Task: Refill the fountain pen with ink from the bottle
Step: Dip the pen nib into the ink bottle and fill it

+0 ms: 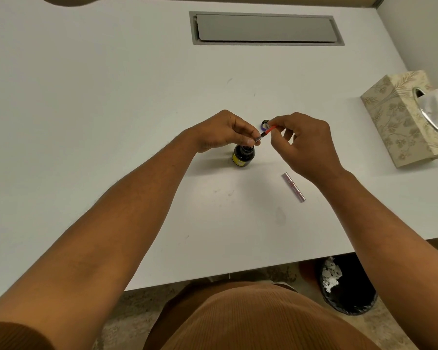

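A dark ink bottle (243, 155) with a yellow label stands uncapped on the white desk (111, 109). Just above its mouth, both hands hold a thin pen part with a red section (268, 130). My left hand (221, 132) pinches its lower dark end right over the bottle. My right hand (305, 144) pinches the upper red end. The bottle's cap (264, 124) lies on the desk behind the hands. A silver pen barrel (293, 187) lies on the desk to the right of the bottle, under my right wrist.
A patterned tissue box (407, 117) sits at the desk's right edge. A grey cable hatch (266, 28) is set into the far side of the desk. A black waste bin (347, 286) stands on the floor below the desk's front edge.
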